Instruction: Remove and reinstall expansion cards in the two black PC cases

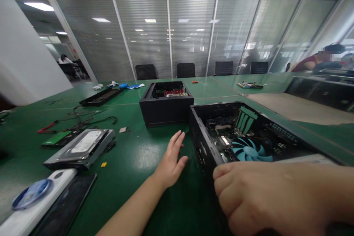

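An open black computer case (203, 136) lies on the green table at the right, its inside facing up. A blue fan (250, 150) and part of a motherboard (224, 142) show in it. My right hand (249, 195) is closed over the case's near left edge; its fingertips are hidden. Just left of the case, my left hand (173, 162) hovers with fingers stretched and the thumb apart, holding nothing. Beyond it stands a second, smaller black case (167, 112) with a red board inside.
At the left lie a hard drive in a bracket (83, 147), loose cables (85, 118), a yellow piece (103, 164) and a white bar with a round blue-rimmed disc (32, 193). Farther back are a black panel (101, 97) and a screwdriver (196, 82). Another person leans at the far right.
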### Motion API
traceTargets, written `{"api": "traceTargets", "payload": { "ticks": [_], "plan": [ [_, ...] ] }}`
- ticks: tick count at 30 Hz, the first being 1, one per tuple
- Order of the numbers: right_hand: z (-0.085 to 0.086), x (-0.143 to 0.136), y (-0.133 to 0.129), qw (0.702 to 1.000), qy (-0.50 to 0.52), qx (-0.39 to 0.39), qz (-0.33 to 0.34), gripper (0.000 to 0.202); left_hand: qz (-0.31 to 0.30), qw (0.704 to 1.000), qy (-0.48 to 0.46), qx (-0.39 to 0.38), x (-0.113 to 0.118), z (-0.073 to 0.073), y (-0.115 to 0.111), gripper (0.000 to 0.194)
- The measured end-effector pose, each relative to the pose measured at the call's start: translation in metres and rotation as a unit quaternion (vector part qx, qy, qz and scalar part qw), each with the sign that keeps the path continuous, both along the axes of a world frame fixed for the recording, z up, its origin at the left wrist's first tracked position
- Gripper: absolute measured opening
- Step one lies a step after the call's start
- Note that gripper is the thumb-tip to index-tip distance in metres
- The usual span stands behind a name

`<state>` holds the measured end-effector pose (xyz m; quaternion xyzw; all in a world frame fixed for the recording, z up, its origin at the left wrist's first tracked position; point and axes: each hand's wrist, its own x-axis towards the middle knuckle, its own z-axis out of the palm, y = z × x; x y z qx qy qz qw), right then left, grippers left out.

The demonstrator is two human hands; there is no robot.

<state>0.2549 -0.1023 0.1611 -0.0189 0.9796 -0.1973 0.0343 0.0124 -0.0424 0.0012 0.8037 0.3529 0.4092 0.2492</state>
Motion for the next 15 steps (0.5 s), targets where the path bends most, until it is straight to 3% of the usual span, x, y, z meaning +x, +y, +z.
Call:
{"api": "traceTargets", "payload": {
  "ticks": [4, 9, 15],
  "plan": [
    [0.010, 0.025, 0.010, 0.996, -0.025, 0.032, -0.084, 0.022, 0.017, 0.999, -0.003, -0.039, 0.000, 0.000, 0.004, 0.061],
    [0.022, 0.041, 0.039, 0.991, -0.033, 0.045, -0.124, 0.006, 0.002, 0.997, 0.030, -0.076, 0.002, 0.001, 0.005, 0.062],
    [0.025, 0.068, 0.093, 0.969, -0.068, 0.044, -0.235, 0.017, 0.002, 0.993, 0.071, -0.095, 0.003, 0.004, 0.001, 0.060]
  ]
}}
